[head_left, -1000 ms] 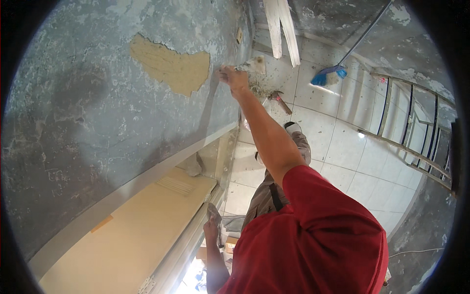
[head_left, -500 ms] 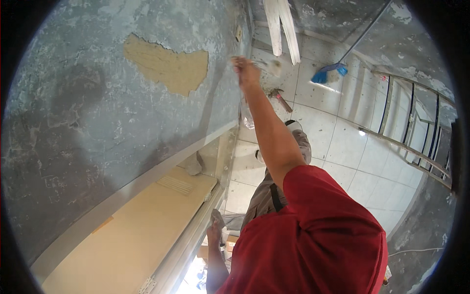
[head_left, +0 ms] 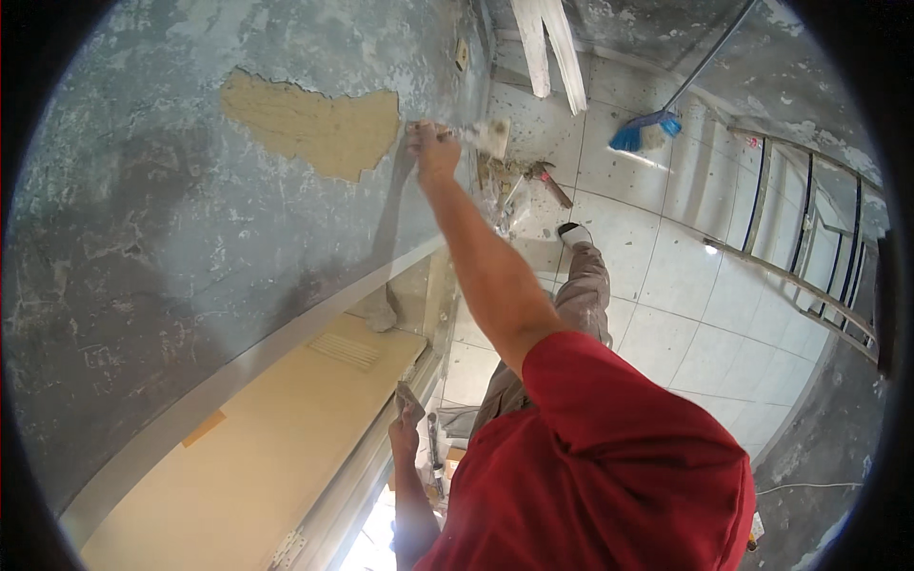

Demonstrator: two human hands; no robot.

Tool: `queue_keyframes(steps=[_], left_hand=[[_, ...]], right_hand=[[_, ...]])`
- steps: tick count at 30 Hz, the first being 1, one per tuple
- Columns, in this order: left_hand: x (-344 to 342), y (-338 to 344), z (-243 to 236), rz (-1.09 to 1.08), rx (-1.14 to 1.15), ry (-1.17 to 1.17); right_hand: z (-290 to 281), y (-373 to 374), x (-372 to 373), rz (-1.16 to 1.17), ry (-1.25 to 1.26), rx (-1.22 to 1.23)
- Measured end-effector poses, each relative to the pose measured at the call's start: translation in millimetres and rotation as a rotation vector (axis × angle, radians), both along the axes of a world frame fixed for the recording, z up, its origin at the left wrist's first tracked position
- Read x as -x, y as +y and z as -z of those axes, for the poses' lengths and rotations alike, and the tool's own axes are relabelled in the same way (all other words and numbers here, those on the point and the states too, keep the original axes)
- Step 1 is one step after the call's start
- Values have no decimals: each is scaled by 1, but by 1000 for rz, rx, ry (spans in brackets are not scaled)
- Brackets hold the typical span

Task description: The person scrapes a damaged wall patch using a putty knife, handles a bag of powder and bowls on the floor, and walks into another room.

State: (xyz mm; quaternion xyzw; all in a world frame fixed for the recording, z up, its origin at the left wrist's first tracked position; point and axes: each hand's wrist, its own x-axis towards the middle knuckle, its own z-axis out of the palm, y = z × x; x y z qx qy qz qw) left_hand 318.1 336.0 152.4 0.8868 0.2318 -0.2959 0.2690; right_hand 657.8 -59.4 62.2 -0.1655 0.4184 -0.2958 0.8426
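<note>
Brush-like tool [head_left: 498, 139], gripped in the right hand [head_left: 436, 152], has been brought back beside the tan patch [head_left: 314, 128] on the wall [head_left: 276, 228], its edge now within reach. A greyish piece [head_left: 409, 400] is clasped by the left hand [head_left: 404, 434].

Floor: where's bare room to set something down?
The floor between the leg and the ladder is mostly bare, with a few specks; so is the stretch between ladder and shirt. Crowded: the side by the grey wall, where the hammer, plastic and debris lie close together, beside the right hand in this view.
</note>
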Motion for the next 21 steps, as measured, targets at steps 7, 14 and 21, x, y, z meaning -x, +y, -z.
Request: queue_keyframes(steps=[7, 14, 21], left_hand=[[21, 21, 11, -3, 1, -20], [11, 0, -1, 182, -167, 119], [29, 39, 14, 64, -19, -3]], right_hand=[[-6, -7, 4, -9, 70, 105], [38, -47, 13, 110, -149, -12], [20, -46, 12, -16, -140, 27]])
